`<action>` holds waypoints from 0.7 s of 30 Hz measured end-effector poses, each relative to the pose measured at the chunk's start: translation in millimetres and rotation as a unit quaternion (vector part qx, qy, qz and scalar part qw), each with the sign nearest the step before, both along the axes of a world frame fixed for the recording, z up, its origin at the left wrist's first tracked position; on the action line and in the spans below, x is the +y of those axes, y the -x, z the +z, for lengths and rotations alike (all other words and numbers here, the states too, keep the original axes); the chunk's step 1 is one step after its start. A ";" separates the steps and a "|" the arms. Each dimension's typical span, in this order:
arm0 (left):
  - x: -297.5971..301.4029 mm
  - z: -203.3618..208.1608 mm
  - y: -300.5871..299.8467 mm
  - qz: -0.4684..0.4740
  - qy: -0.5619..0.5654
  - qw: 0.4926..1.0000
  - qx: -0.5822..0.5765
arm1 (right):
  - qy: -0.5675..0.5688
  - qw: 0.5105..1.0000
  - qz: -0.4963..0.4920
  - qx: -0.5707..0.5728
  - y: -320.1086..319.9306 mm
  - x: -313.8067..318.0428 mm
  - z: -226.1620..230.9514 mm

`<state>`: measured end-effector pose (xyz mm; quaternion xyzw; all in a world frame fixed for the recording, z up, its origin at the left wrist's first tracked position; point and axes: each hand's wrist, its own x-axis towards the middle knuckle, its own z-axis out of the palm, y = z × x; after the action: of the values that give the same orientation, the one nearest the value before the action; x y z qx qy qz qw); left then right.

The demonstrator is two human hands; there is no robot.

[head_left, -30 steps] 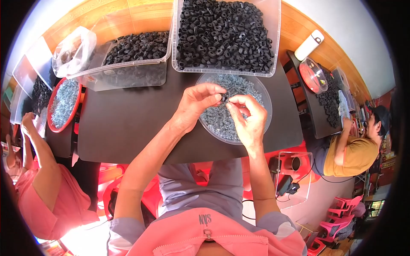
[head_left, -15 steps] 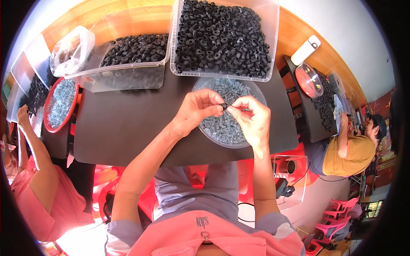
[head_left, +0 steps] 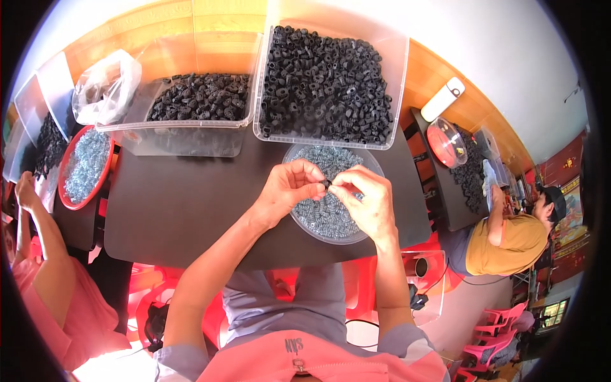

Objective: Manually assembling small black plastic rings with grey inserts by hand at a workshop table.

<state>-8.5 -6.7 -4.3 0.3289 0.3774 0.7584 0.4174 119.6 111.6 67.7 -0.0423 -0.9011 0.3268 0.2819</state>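
A small black plastic part [head_left: 326, 183] is pinched between the thumb and forefinger of my left hand [head_left: 286, 191]. The fingertips of my right hand [head_left: 366, 202] close on it from the other side; whether they also hold a tinier piece cannot be made out. Both hands are over a clear round bowl [head_left: 331, 241], which is full of small grey-blue coiled pieces that look like springs [head_left: 321, 219]. Beyond the bowl, a tilted clear tub [head_left: 324, 144] holds a heap of black hollow plastic parts [head_left: 328, 86].
Left of that tub stands another clear bin [head_left: 184, 141] of black pieces [head_left: 203, 95], beside a white plastic bag [head_left: 107, 86]. A dark table [head_left: 184, 210] lies under everything. Co-workers sit at both sides, near a red basin [head_left: 66, 197] and a white bottle [head_left: 443, 99].
The view has tilted, so table, tubs and bowl appear lower. My hands remain together over the bowl, fingertips still meeting at the black part, which now shows less between them.
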 end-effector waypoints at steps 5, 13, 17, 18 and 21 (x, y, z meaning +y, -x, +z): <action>-1.3 2.3 -1.3 -0.021 -0.003 1.000 0.001 | 0.054 0.997 0.038 -0.050 -0.9 5.3 8.3; 0.8 1.8 -1.7 -0.007 0.006 0.999 -0.048 | 0.014 0.999 0.009 0.034 23.4 26.5 8.0; 0.9 0.3 -1.4 -0.009 0.012 0.999 -0.038 | -0.190 0.969 -0.151 0.054 78.2 79.4 20.7; 1.9 -0.5 -0.8 -0.011 0.011 0.999 -0.036 | -0.223 0.957 -0.184 0.030 92.3 89.8 22.3; 3.6 -2.8 0.5 0.000 0.016 0.999 -0.034 | -0.266 0.932 -0.243 -0.050 126.4 105.2 20.6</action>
<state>-9.0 -3.1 -7.0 0.2969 0.3748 0.7629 0.4352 -6.8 216.8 88.2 -0.1998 -0.9300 -0.0056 0.3083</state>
